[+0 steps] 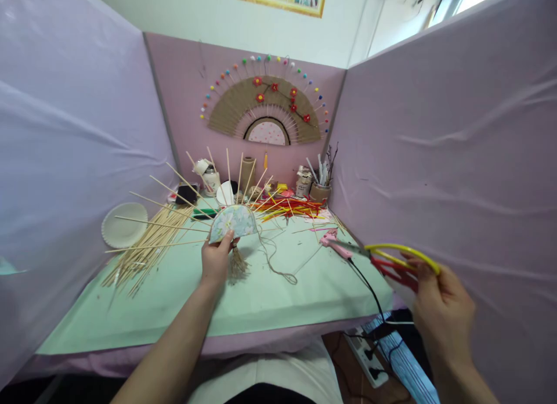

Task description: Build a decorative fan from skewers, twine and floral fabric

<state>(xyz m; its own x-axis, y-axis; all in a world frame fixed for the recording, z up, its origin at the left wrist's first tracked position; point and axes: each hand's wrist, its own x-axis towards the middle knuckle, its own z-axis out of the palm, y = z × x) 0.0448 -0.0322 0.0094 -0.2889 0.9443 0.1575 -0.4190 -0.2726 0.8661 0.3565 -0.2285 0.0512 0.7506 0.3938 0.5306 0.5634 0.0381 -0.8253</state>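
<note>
Pinched in my left hand [216, 260] is a half-round fan base [232, 224] covered in pale blue floral cloth. Thin wooden sticks [163, 225] spread out from its curved edge, and a twine tassel [237, 264] hangs below it. A loose length of twine [276, 267] trails from its right side over the table. At the right, my right hand [439, 299] grips scissors [394, 259] with one yellow and one red handle; their blades point left, over a pink glue gun [337, 245].
Loose sticks [148, 247] lie at the left beside a white scalloped plate [125, 225]. Red and yellow pipe cleaners [296, 206], jars and a cardboard tube [248, 172] stand along the back. A decorated fan [265, 105] hangs on the pink panel. A power strip [368, 357] lies below the table edge.
</note>
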